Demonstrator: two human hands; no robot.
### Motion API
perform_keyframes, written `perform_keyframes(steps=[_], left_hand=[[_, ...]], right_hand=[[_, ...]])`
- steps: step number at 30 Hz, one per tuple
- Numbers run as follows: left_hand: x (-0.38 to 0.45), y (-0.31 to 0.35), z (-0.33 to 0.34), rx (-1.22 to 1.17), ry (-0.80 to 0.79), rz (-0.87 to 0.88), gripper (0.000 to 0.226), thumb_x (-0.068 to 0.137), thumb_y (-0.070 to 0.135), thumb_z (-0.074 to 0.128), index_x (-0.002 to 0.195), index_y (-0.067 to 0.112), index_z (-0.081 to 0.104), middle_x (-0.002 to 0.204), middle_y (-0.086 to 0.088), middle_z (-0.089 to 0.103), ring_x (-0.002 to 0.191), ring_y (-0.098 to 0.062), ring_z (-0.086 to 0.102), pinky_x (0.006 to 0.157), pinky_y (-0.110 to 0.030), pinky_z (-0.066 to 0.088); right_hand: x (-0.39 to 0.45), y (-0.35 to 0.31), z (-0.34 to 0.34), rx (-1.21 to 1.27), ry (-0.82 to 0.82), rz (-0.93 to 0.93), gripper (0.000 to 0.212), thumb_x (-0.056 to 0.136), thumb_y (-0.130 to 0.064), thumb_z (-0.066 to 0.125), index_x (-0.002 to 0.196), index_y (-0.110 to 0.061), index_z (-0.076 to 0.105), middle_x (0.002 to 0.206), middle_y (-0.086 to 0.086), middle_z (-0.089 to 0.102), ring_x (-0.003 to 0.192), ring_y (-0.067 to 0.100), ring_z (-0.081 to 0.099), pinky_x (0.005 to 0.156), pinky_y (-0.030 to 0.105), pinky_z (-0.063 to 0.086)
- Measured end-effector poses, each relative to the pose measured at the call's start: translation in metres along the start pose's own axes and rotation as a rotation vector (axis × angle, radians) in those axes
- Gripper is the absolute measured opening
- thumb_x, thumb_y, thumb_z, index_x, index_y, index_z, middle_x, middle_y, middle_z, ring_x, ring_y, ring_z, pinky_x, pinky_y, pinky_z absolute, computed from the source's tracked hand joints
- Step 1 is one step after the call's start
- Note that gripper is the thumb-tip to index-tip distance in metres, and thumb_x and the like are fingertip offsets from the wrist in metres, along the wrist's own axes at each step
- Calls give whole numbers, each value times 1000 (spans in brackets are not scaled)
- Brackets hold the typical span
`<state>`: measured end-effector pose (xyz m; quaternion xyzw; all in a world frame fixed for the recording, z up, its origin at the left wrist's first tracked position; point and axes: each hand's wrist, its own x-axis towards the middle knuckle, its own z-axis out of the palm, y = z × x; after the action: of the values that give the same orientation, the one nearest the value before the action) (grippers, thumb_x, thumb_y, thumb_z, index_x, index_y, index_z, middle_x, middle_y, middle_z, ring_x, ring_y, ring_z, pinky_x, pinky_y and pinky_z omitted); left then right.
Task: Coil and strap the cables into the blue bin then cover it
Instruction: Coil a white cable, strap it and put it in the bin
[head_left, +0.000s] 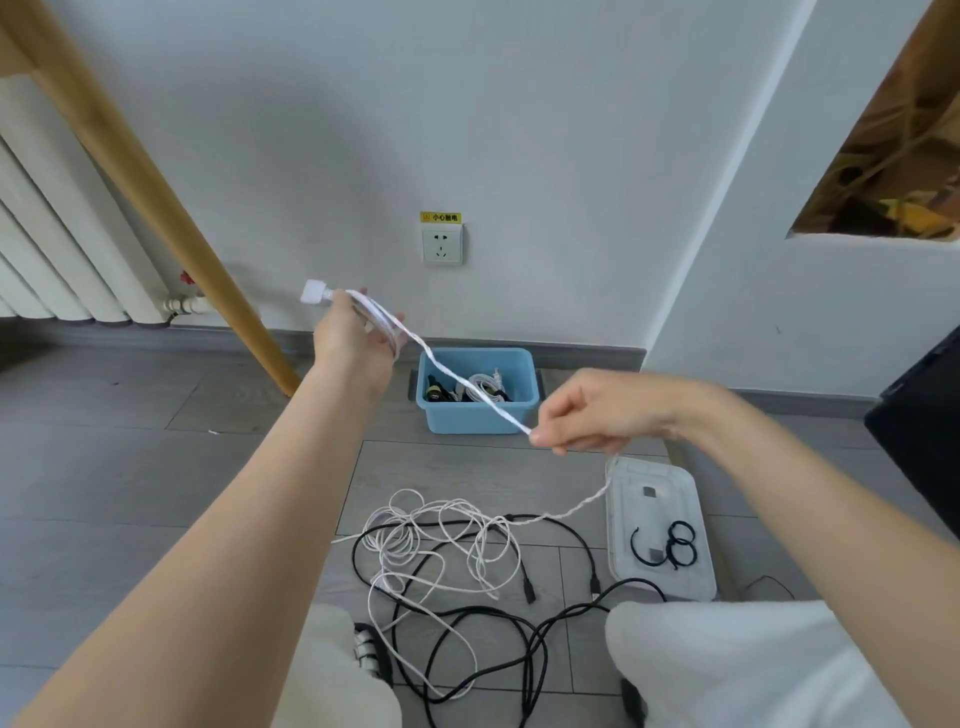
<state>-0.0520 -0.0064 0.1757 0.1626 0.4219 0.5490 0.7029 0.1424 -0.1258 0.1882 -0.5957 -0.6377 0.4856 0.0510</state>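
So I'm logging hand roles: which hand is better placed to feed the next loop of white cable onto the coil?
Probably the right hand. It pinches the white cable on the run down to the loose tangle on the floor, so it can draw slack. The left hand is occupied holding the started coil and plug end.

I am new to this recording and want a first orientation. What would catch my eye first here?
First, the white cable stretched in the air between the left hand, which holds its plug end with some loops, and the right hand, which pinches it. Behind it, near the wall, stands the blue bin with cables inside. Below, tangled white and black cables lie on the floor.
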Motion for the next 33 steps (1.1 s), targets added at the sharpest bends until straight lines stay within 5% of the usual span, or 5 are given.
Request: perform_keyframes(steps=[9,18,25,29,33], left_hand=[[-60,-28,23,355,-825,-446,37,91,32,39,114,10,58,116,-2,66,65,-19,72,38,-13,48],[-42,-38,-26,730,-636,-474,31,98,31,42,114,13,61,125,6,60,111,-31,49,93,-39,52],[-28,-24,-19,487,-174,-74,34,102,20,36,119,-2,56,95,-5,55,73,-7,57,64,-13,45],[-22,-7,-11,188,-211,-17,35,103,26,33,125,6,51,142,-8,44,129,-30,44,103,-40,38],[-32,-6,11,20,-401,-74,37,103,26,34,127,1,45,134,-6,45,92,-38,64,83,-38,56]], right_hand=[[21,19,2,-407,224,328,37,85,-41,62,58,-16,54,55,-2,43,46,14,41,47,22,36],[27,-7,-14,-144,815,99,57,68,-43,79,49,-14,33,50,0,28,52,17,25,51,30,17],[37,-49,30,238,248,-310,17,94,-13,51,102,-7,65,56,-1,51,46,8,40,51,20,39],[26,-43,25,358,-19,-370,29,101,-19,37,121,-21,58,62,8,52,40,10,29,44,20,32],[24,-25,24,181,-12,-290,29,101,-29,37,98,-16,64,47,-1,41,39,11,23,42,20,24]])
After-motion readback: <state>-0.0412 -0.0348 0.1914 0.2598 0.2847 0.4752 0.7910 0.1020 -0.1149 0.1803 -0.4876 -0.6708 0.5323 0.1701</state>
